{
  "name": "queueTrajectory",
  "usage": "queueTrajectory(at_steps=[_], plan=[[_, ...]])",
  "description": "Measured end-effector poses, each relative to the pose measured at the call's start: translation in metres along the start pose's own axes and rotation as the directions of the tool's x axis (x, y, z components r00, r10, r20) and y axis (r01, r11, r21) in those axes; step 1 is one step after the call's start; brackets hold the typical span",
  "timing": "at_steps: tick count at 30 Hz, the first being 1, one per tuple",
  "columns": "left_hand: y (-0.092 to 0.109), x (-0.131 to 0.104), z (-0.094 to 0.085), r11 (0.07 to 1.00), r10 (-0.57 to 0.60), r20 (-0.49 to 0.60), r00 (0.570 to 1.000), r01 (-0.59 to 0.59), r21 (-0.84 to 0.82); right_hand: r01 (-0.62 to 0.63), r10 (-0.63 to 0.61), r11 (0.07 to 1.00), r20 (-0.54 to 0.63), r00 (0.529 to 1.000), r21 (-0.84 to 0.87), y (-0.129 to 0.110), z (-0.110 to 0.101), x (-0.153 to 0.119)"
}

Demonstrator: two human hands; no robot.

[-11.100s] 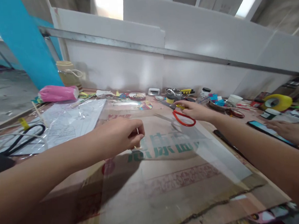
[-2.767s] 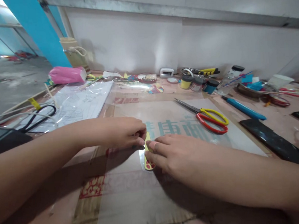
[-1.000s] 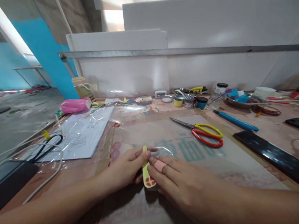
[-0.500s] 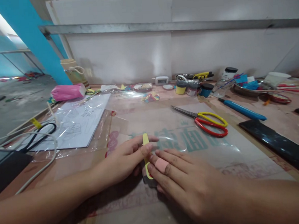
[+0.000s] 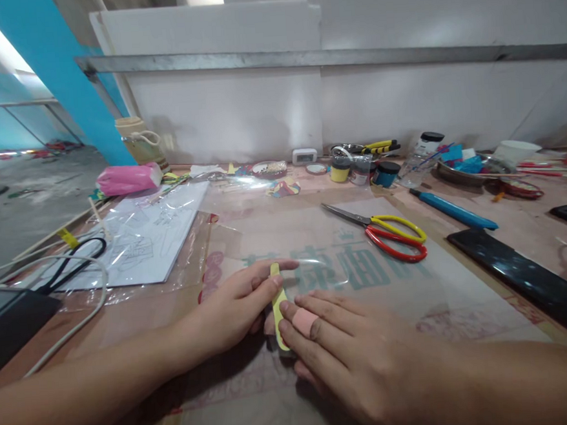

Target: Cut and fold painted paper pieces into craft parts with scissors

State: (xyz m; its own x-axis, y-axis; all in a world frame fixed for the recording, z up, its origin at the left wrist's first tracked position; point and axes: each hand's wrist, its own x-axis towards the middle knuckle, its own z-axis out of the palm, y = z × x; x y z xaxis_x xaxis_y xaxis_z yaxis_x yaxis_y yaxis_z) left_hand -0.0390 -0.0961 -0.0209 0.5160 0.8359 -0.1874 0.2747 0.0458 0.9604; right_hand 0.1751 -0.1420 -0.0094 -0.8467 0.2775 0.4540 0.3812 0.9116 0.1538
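Observation:
A narrow yellow strip [image 5: 280, 334] with rounded ends stands between my hands, its lower end over something dark that I cannot make out. My left hand [image 5: 236, 301] is closed on the strip's upper part, thumb on top and index finger stretched behind it. The fingertips of my right hand [image 5: 350, 337] press on the strip's right side and lower part. A pink band [image 5: 305, 322] wraps one right finger. Clear plastic film [image 5: 329, 271] curves out behind the fingers. Scissors [image 5: 379, 228] with yellow and red handles lie beyond the right hand.
A printed plastic sheet [image 5: 363, 375] covers the table. On the right lie a blue cutter [image 5: 453, 208] and a long black bar [image 5: 516, 274]. Small paint jars [image 5: 341, 169] stand at the back. Drawing paper [image 5: 174, 246], a black box [image 5: 17, 322] and cables occupy the left.
The yellow strip's lower end and the right fingertips on it sit slightly lower in view. Both hands keep their hold; the whole view has shifted a little.

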Motion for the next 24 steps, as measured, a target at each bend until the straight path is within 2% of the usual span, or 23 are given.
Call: queueTrajectory(at_steps=[3,7,8,11,14,16,18,19,22,24], plan=[[0.004,0.0,-0.002,0.992,0.071,-0.035,0.997,-0.067,0.103,-0.034,0.034,0.999,-0.01,0.999,0.028,0.002,-0.004,0.003],[0.008,0.0,-0.002,0.961,0.161,-0.034,0.986,-0.149,0.234,-0.081,0.086,0.993,-0.058,0.995,0.086,0.007,-0.037,0.011],[0.008,0.0,-0.002,0.956,0.165,-0.026,0.986,-0.153,0.249,-0.108,0.115,0.99,-0.072,0.991,0.093,0.009,-0.048,0.013],[0.006,0.0,-0.001,0.924,0.198,-0.023,0.98,-0.178,0.337,-0.297,0.298,0.952,-0.005,0.955,0.079,0.024,-0.07,0.013],[0.005,-0.002,-0.001,0.873,0.224,-0.013,0.974,-0.195,0.447,-0.47,0.48,0.876,0.104,0.871,-0.111,0.055,-0.07,0.003],[0.004,-0.002,-0.002,0.844,0.223,-0.003,0.975,-0.192,0.5,-0.549,0.598,0.796,0.188,0.779,-0.255,0.082,-0.06,-0.01],[0.003,-0.002,-0.003,0.827,0.226,0.006,0.974,-0.195,0.528,-0.584,0.687,0.721,0.277,0.672,-0.372,0.109,-0.048,-0.027],[0.003,-0.002,-0.003,0.823,0.229,0.01,0.973,-0.199,0.533,-0.58,0.701,0.709,0.319,0.638,-0.4,0.121,-0.043,-0.037],[0.002,-0.001,-0.003,0.825,0.239,0.01,0.971,-0.208,0.526,-0.555,0.683,0.73,0.448,0.577,-0.399,0.144,-0.033,-0.059],[0.002,-0.001,-0.003,0.83,0.233,0.01,0.972,-0.205,0.518,-0.567,0.681,0.73,0.479,0.554,-0.381,0.152,-0.03,-0.065]])
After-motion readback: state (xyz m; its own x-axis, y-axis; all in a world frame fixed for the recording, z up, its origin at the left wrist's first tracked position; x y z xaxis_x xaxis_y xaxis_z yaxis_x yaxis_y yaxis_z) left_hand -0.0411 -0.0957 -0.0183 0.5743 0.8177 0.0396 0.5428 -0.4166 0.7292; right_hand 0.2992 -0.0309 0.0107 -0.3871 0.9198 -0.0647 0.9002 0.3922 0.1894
